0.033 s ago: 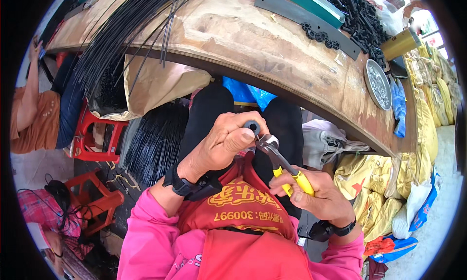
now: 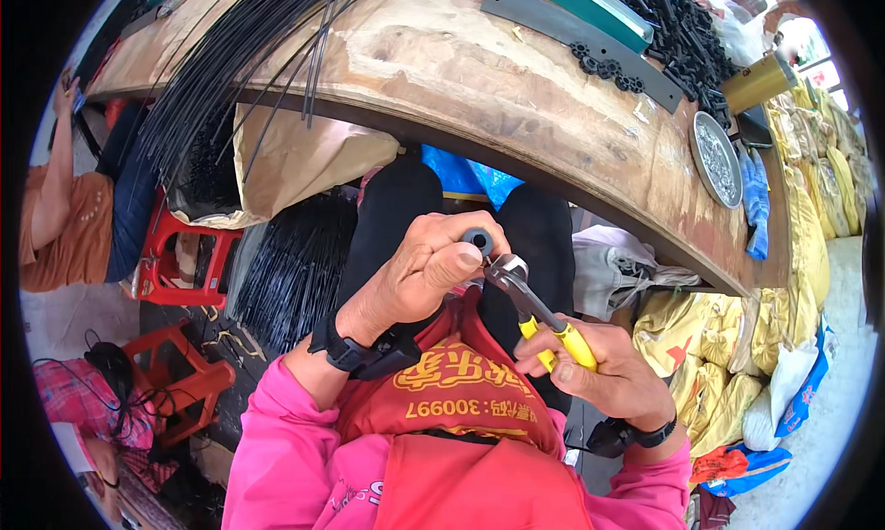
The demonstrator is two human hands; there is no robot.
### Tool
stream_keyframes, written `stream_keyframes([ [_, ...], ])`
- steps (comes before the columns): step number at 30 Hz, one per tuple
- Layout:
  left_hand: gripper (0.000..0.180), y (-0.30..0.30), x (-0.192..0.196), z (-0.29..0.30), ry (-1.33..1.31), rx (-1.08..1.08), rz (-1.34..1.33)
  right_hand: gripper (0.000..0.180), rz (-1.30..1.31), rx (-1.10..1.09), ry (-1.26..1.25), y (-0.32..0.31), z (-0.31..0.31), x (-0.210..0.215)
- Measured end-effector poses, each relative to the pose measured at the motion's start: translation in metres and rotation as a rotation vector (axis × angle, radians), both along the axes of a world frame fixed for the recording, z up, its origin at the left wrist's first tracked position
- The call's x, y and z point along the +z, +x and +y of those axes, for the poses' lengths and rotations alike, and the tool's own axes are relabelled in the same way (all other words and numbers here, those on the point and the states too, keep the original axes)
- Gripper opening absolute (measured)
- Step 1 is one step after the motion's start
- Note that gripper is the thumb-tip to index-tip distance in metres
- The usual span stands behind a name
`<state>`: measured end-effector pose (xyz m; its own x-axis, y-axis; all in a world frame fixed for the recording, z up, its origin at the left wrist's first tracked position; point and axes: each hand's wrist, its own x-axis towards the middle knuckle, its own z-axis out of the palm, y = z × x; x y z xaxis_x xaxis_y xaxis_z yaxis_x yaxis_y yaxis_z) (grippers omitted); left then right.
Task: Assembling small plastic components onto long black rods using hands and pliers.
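My left hand [image 2: 419, 274] pinches a short black tube piece [image 2: 478, 241] between thumb and fingers, its hollow end facing up. My right hand [image 2: 604, 375] grips yellow-handled pliers [image 2: 546, 320]. Their metal jaws [image 2: 507, 274] sit right under the black piece and touch or nearly touch it. Both hands hover over my lap, above a red apron and black trousers, in front of the wooden workbench [image 2: 479, 78]. A black watch is on each wrist.
On the bench lie a bundle of long black rods [image 2: 230, 60], a grey metal bar [image 2: 590, 41], a heap of small black parts [image 2: 687, 28] and a round metal dish [image 2: 717, 157]. Red stools [image 2: 184, 253] and another person [image 2: 69, 217] are left; yellow sacks [image 2: 802, 253] are right.
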<state>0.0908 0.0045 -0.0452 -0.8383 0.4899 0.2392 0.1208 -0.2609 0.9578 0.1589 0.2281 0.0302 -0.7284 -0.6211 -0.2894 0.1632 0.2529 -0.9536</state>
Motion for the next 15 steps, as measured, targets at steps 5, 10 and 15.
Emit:
stream_keyframes([
  [5,0.068,-0.001,0.001,0.004,-0.041,0.009,0.088,0.021,-0.175,-0.098,0.167,0.0,-0.005,0.02],
  [10,0.049,-0.007,0.001,0.009,-0.09,0.036,0.159,0.017,0.016,-0.161,0.309,0.009,-0.024,0.01],
  [15,0.037,0.002,-0.009,0.014,-0.033,0.215,0.058,0.029,0.33,-0.21,0.383,0.0,-0.018,-0.002],
])
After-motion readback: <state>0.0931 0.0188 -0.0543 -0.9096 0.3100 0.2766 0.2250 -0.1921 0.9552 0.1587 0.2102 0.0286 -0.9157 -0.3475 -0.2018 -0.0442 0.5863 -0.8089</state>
